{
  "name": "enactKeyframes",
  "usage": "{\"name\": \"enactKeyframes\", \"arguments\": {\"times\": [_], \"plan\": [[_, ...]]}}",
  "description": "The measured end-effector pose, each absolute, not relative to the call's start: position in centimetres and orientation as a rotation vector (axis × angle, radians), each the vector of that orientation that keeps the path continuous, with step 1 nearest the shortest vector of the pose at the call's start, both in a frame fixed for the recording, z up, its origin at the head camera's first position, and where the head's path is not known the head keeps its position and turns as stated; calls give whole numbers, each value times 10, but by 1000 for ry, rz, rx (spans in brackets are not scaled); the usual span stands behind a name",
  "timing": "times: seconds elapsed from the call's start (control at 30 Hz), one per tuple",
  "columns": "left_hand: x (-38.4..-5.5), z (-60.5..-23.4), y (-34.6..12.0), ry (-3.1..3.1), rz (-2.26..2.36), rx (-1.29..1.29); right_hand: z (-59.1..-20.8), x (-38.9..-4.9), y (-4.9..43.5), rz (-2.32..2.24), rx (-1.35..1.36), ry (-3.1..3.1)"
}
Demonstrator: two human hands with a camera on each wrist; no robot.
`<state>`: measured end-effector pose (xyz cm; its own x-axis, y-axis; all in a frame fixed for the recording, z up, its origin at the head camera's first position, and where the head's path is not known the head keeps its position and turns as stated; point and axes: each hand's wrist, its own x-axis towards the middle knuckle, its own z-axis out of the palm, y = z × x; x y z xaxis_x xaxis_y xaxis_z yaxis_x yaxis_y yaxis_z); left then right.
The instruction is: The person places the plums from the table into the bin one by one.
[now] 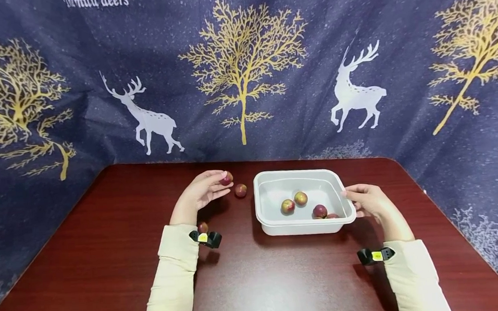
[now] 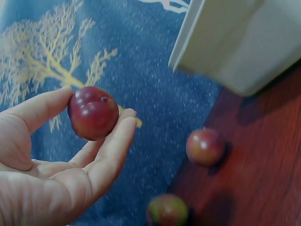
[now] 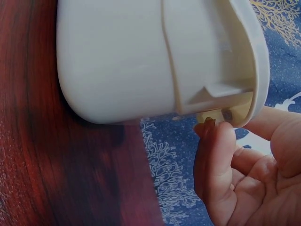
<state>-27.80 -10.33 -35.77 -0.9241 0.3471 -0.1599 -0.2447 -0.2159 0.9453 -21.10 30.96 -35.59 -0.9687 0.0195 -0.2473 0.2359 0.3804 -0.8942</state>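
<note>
My left hand [image 1: 201,191] pinches a dark red plum [image 2: 93,113] between thumb and fingertips, held up left of the container. Just beside it on the table lies another plum [image 1: 241,190]. A further plum [image 1: 203,227] sits close to my left wrist, partly covered by the strap. The white plastic container [image 1: 302,228] has several plums inside, among them a yellow-red one [image 1: 300,198] and a dark red one [image 1: 320,211]. My right hand [image 1: 371,202] grips the container's right rim, thumb on top and fingers beneath, as the right wrist view shows.
The dark red wooden table [image 1: 257,280] carries everything. Behind it hangs a blue cloth [image 1: 280,110] with white deer and yellow trees. A black camera strap [image 1: 206,238] sits on the left wrist, and a similar strap [image 1: 375,255] on the right.
</note>
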Motion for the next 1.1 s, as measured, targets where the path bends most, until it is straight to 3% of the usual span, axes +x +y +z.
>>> {"name": "enactKeyframes", "arguments": {"times": [0.67, 1.1], "plan": [[-265, -319, -55, 1913, 1927, 249, -355, -211, 303, -1655, 221, 2419], [-268, -318, -33, 1890, 1779, 248, -355, -211, 303, -1659, 226, 2420]]}}
